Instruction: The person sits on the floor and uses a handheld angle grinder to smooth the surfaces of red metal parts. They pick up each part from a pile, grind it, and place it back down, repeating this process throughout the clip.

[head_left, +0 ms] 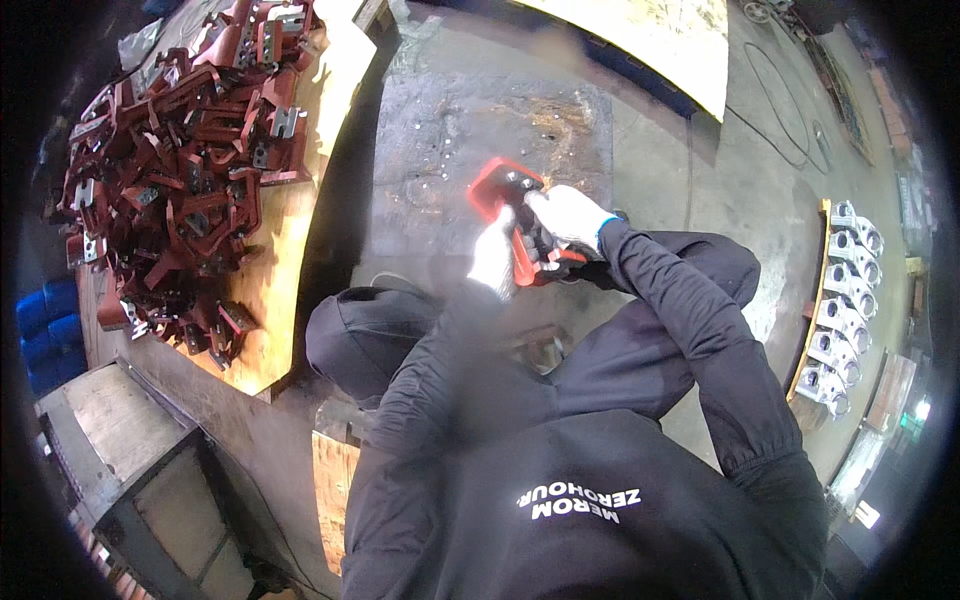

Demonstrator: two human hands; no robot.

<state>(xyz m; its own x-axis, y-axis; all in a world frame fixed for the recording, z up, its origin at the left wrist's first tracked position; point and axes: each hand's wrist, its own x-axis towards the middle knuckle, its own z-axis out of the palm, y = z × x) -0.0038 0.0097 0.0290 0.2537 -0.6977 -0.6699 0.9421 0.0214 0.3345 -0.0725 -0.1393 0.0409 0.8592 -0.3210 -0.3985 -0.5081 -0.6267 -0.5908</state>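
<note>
Between my knees I hold up a red painted metal bracket (pixel 488 187) with dark, bolt-like parts along its inner side. My left hand (pixel 491 258), in a white glove, is closed round its near side. My right hand (pixel 572 216), gloved too, has its fingers closed at the bracket's right edge, beside the shiny round bolt heads. Whether those fingers also pinch a small part cannot be made out. More red and dark metal shows just below my hands, partly hidden by them.
A big heap of dark red metal brackets (pixel 190 190) covers a wooden table (pixel 275 330) at left. A stained dark plate (pixel 420 130) lies on the floor ahead. Silver castings (pixel 838 300) stand in a row at right. A metal box (pixel 150 480) sits at lower left, a lit board (pixel 670 40) beyond.
</note>
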